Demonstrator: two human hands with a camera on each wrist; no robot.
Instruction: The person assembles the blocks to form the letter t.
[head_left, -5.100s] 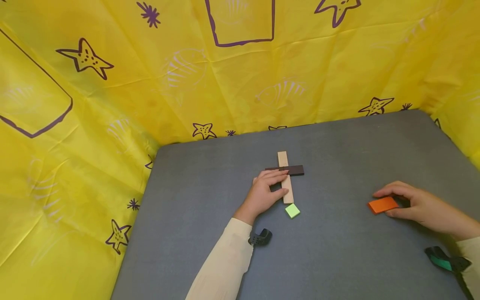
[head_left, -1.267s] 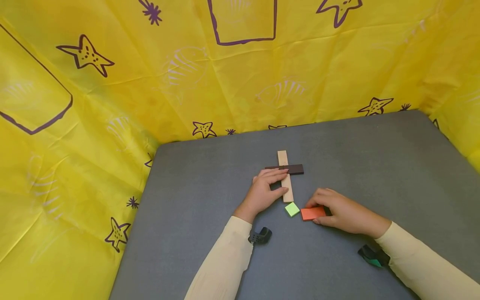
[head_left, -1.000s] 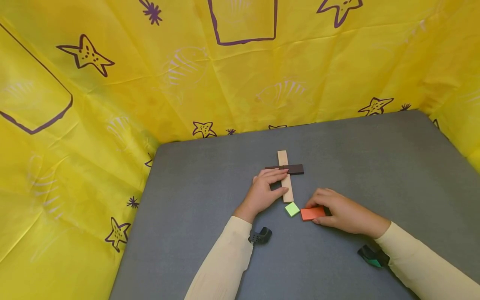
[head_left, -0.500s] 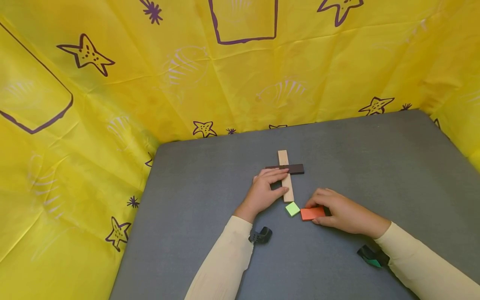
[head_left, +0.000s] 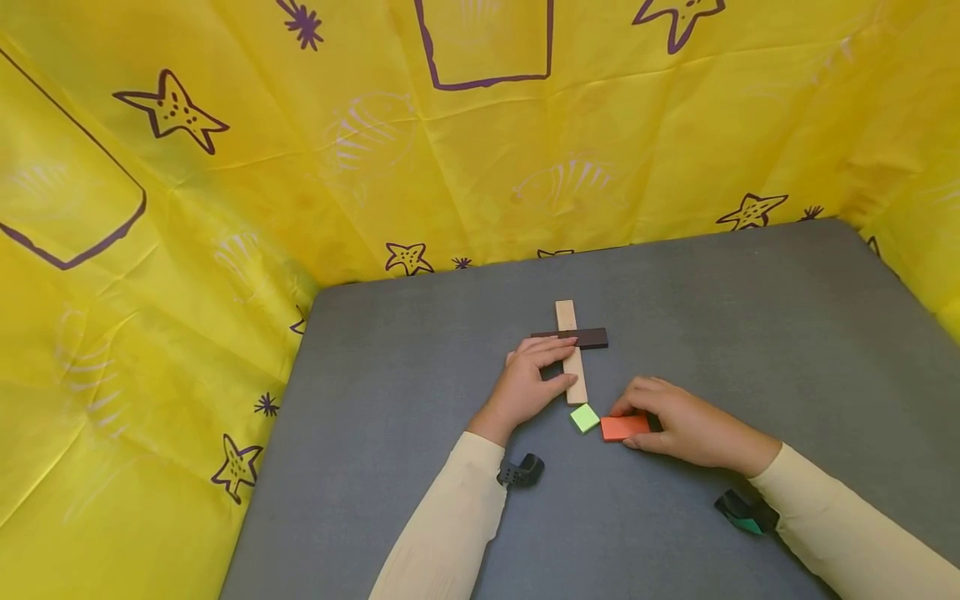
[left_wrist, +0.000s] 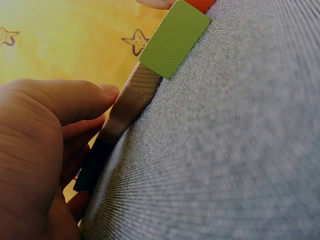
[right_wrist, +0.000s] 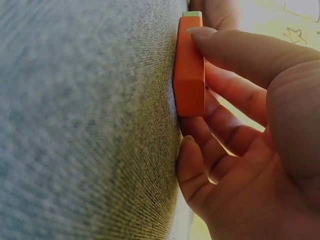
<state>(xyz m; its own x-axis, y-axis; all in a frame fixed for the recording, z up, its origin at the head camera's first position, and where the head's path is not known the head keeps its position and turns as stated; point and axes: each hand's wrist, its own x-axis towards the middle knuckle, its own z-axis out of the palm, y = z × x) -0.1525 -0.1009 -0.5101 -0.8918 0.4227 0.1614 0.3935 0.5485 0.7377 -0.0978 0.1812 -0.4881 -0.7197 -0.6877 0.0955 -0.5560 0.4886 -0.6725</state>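
My left hand (head_left: 528,385) rests on the blocks in the middle of the table, its straight fingers lying over the dark brown crosspiece (head_left: 592,338). Its thumb touches the lower pale wooden block (head_left: 574,379). Another pale wood length (head_left: 566,314) shows beyond the crosspiece; how they join is hidden. A small lime-green block (head_left: 584,418) sits turned at the near end of the wood. To its right, my right hand (head_left: 678,421) pinches an orange block (head_left: 624,428) between thumb and fingers, flat on the table. The orange block's left end meets the green block's corner, or nearly so.
The grey tabletop (head_left: 375,400) spreads around the blocks. Yellow cloth (head_left: 480,183) with purple drawings hangs behind the table and along its left and right sides. A dark strap (head_left: 522,472) is on the left wrist, and another strap (head_left: 747,512) on the right.
Since the oldest frame, my right hand has brought the orange block left, up beside the green one. Over the last second nothing has visibly moved; the left hand has stayed in place.
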